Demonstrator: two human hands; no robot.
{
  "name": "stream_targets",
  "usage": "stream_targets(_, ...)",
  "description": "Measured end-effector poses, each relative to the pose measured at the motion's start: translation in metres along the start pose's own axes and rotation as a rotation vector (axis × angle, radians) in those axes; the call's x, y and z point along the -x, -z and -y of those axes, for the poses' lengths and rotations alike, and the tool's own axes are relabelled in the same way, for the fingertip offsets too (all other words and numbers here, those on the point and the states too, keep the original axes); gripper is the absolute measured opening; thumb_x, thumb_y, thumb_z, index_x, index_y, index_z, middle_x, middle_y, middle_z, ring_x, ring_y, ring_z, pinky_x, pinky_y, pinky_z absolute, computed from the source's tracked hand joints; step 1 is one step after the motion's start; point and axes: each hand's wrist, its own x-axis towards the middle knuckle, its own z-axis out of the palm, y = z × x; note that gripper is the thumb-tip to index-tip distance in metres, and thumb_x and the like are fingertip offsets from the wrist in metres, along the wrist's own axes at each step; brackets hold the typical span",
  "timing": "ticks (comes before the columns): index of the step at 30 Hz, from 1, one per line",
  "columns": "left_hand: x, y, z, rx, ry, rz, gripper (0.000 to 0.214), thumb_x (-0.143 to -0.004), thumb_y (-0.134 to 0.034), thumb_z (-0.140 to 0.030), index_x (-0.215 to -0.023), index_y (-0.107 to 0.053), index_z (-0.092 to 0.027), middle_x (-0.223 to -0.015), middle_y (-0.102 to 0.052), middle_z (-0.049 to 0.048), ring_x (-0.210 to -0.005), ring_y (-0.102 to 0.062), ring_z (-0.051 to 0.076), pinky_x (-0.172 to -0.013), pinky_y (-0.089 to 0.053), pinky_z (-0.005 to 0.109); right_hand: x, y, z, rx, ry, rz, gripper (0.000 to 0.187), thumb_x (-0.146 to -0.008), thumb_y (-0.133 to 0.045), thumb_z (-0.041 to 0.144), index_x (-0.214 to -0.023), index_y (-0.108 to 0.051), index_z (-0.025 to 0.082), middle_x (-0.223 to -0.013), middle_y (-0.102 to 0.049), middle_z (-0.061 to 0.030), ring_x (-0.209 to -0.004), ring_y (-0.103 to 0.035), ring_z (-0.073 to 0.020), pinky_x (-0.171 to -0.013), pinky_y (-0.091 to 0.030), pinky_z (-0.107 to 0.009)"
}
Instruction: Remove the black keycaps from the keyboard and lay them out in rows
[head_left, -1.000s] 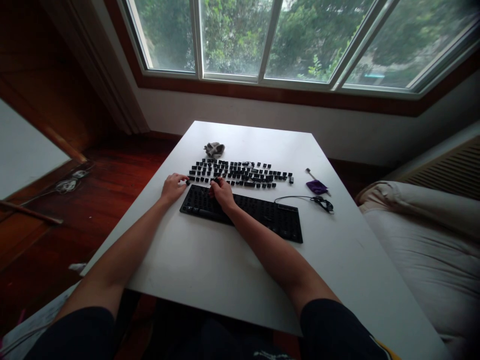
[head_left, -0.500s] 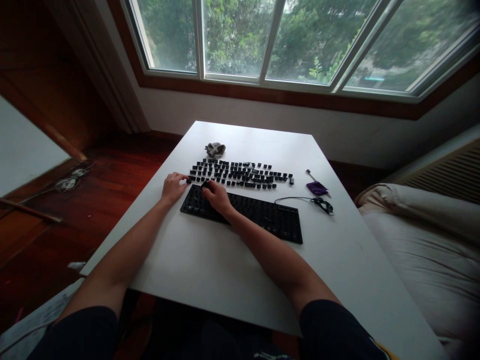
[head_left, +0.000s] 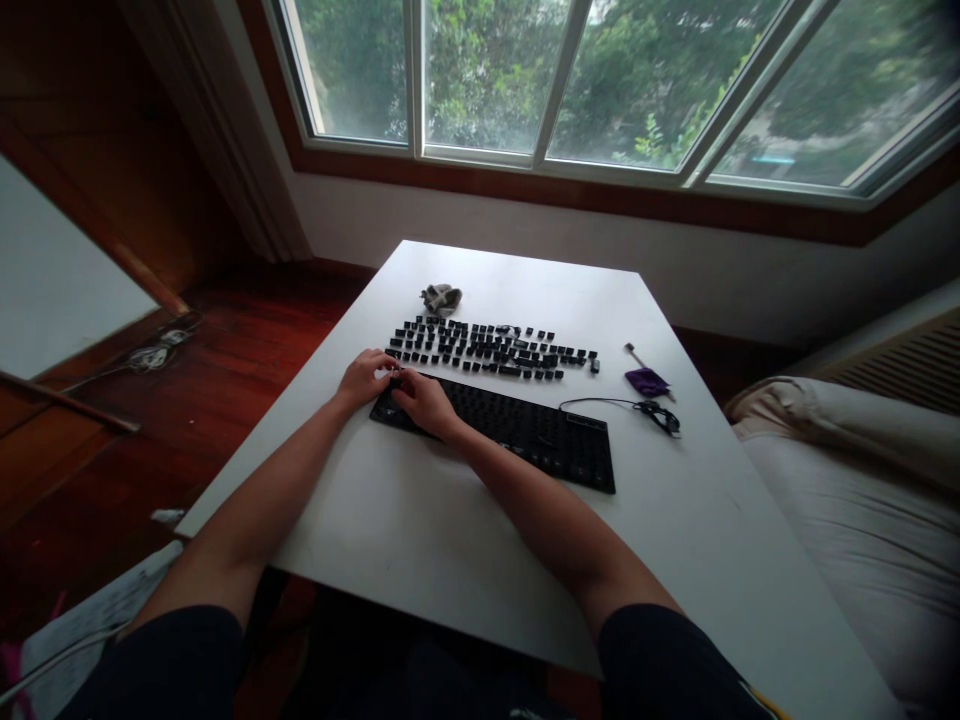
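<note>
A black keyboard [head_left: 536, 436] with bare switch sockets lies across the white table [head_left: 420, 540]. Behind it, several loose black keycaps [head_left: 491, 350] are laid out in rows. My left hand [head_left: 364, 377] has its fingers curled against the keyboard's far left corner. My right hand [head_left: 422, 401] rests on the keyboard's left end, its fingertips pinched together close to the left hand. They seem to hold a small black keycap, mostly hidden by the fingers.
A crumpled grey cloth [head_left: 441, 297] lies beyond the keycaps. To the right of the keyboard are a purple pouch [head_left: 646, 381] and a coiled black cable [head_left: 661, 414]. A pale cushion [head_left: 847, 480] borders the table's right side. Dark wooden floor lies to the left.
My right hand has moved left from the keycap rows to the keyboard's left end, carrying a small dark keycap. My left hand has shifted slightly towards the keyboard corner. The view has drifted a little.
</note>
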Motion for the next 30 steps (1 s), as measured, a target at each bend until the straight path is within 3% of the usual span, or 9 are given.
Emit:
stream_targets(5, -0.001, -0.001, 0.002, 0.018, 0.014, 0.01, 0.016, -0.087, -0.061, -0.029, -0.097, -0.073, -0.025, -0.092, -0.066, 0.0055, -0.096, -0.058, 0.026, -0.092, -0.047, 0.041, 0.003, 0.001, 0.011, 0.177, 0.185, 0.165, 0.018, -0.084, -0.063, 0.021, -0.102, -0.065, 0.024, -0.092, -0.069, -0.0009, -0.077, -0.06, -0.0178, -0.071, -0.042, -0.025)
stream_targets(8, -0.001, -0.002, 0.003, 0.013, 0.011, 0.004, 0.016, -0.088, -0.061, -0.031, -0.097, -0.073, -0.025, -0.092, -0.066, 0.0052, -0.094, -0.058, 0.025, -0.091, -0.047, 0.04, 0.006, 0.002, 0.014, 0.256, 0.228, 0.187, 0.02, -0.083, -0.064, 0.02, -0.103, -0.065, 0.024, -0.102, -0.07, -0.0038, -0.085, -0.063, -0.0209, -0.076, -0.043, -0.026)
stream_targets(17, -0.001, -0.001, -0.002, -0.014, 0.012, 0.027, 0.018, -0.089, -0.06, -0.03, -0.1, -0.072, -0.025, -0.093, -0.066, 0.0059, -0.098, -0.058, 0.027, -0.093, -0.047, 0.041, 0.006, 0.016, -0.006, 0.064, 0.156, 0.153, 0.013, -0.085, -0.065, 0.019, -0.097, -0.065, 0.024, -0.075, -0.067, 0.0033, -0.068, -0.062, -0.0144, -0.07, -0.045, -0.022)
stream_targets(23, -0.001, -0.001, -0.001, 0.009, -0.014, 0.004, 0.017, -0.089, -0.06, -0.03, -0.101, -0.072, -0.025, -0.092, -0.067, 0.0055, -0.098, -0.058, 0.027, -0.093, -0.046, 0.041, 0.0, 0.007, -0.022, -0.377, -0.047, 0.069, 0.014, -0.087, -0.06, 0.025, -0.101, -0.058, 0.023, -0.077, -0.07, 0.0028, -0.067, -0.068, -0.0138, -0.068, -0.054, -0.026)
stream_targets(30, 0.0, 0.003, -0.016, 0.142, 0.03, -0.017, 0.024, -0.094, -0.053, -0.035, -0.102, -0.073, -0.024, -0.098, -0.069, 0.0053, -0.099, -0.06, 0.024, -0.092, -0.049, 0.039, -0.008, 0.019, -0.026, -0.281, -0.12, -0.203, 0.013, -0.088, -0.059, 0.027, -0.101, -0.055, 0.025, -0.081, -0.071, 0.0023, -0.077, -0.071, -0.0164, -0.075, -0.056, -0.029)
